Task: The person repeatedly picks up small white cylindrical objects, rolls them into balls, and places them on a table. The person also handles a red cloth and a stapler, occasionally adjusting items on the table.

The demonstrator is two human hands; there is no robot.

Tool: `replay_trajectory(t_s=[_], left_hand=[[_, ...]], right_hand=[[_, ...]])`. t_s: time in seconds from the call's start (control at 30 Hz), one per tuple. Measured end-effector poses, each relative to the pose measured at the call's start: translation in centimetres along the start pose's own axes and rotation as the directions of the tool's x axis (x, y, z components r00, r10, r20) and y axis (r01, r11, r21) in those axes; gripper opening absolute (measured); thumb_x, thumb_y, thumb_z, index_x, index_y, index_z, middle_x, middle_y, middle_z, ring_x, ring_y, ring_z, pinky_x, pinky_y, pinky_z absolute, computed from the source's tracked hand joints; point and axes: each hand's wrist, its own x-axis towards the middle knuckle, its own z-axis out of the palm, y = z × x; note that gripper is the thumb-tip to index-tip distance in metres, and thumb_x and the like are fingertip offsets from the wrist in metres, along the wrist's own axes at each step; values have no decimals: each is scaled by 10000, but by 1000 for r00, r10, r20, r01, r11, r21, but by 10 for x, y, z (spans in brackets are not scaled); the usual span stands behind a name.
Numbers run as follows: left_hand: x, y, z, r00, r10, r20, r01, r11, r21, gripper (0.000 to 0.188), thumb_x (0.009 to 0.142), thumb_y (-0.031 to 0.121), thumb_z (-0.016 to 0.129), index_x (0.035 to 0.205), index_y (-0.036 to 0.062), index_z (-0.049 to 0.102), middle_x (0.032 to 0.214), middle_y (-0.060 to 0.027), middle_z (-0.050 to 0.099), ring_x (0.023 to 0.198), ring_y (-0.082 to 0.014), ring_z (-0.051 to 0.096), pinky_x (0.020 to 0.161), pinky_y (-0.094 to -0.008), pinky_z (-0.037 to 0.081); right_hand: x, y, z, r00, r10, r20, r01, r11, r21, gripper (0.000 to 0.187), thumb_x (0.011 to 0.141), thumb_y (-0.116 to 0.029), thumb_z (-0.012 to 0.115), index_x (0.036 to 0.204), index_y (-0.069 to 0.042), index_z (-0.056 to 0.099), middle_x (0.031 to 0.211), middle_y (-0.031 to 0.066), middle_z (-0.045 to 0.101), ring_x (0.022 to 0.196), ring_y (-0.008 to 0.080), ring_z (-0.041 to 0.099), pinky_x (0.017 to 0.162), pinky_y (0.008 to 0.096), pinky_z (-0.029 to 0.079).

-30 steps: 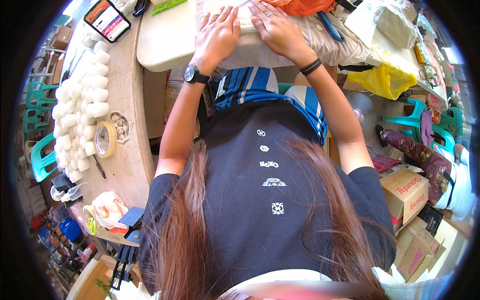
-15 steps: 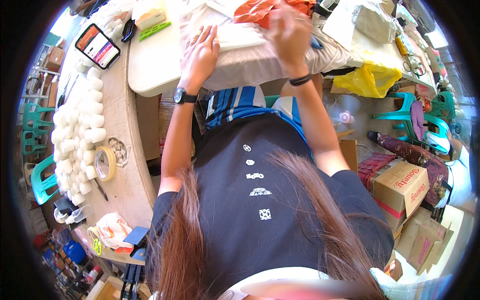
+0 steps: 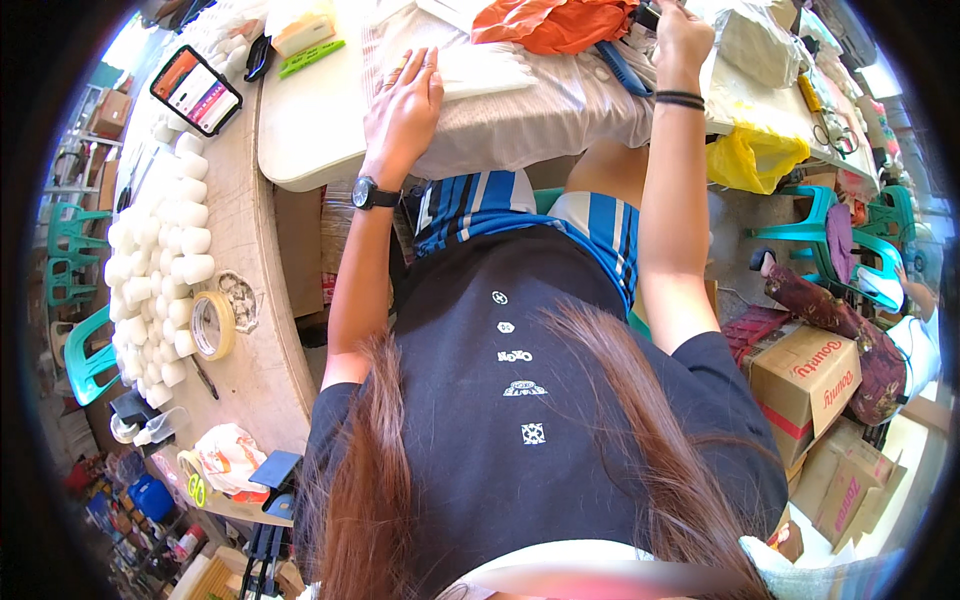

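Observation:
My left hand [image 3: 402, 108] lies flat with fingers stretched over the edge of a thin white sheet-like stack [image 3: 490, 78]. Under it, a pale striped cloth [image 3: 540, 122] covers the table's edge. To the right, my right hand [image 3: 684, 42] is curled closed at the far side, beside a small dark object [image 3: 646, 16]; whether it grips that is unclear. Between the hands are a crumpled orange plastic bag [image 3: 555, 25] and a blue long-handled tool [image 3: 622, 68].
At left, a bench holds a phone [image 3: 196, 90], many white rounded pieces [image 3: 160, 275] and a tape roll [image 3: 212, 326]. A yellow bag [image 3: 757, 160] hangs at right, near scissors [image 3: 836, 140]. Cardboard boxes [image 3: 805, 375] and another person's leg [image 3: 825, 305] are lower right.
My right hand has moved right, away from the white stack and orange bag, uncovering the blue tool. My left hand stays almost where it was.

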Motion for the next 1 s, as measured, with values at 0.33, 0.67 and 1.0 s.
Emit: replay_trajectory(t_s=[0.33, 0.67, 1.0], left_hand=[[0, 2, -2, 1000, -3, 17, 3, 1000, 15, 478, 1065, 334, 325, 1468, 136, 488, 1499, -95, 493, 1415, -253, 415, 1150, -394, 347], [-1, 0, 1, 1000, -2, -10, 2, 1000, 2, 470, 1047, 332, 367, 1440, 125, 523, 1480, -71, 518, 1406, -239, 430, 1143, -383, 358], [-1, -2, -1, 1000, 10, -2, -10, 1000, -28, 469, 1051, 338, 361, 1446, 139, 519, 1489, -56, 511, 1408, -228, 428, 1154, -383, 347]], right_hand=[[-27, 1, -25, 972, -140, 190, 213, 866, -452, 340, 921, -320, 681, 860, 8, 745, 760, 168, 715, 692, 242, 675, 656, 369, 494], [-45, -30, -35, 486, -142, 862, 596, 776, -208, 243, 986, -284, 624, 1025, -59, 708, 888, 47, 689, 735, 148, 607, 683, 305, 482], [-125, -69, 28, -61, -270, 961, 996, -76, 42, 265, 912, -436, 651, 954, -181, 708, 974, 14, 698, 980, 154, 646, 823, 341, 488]])
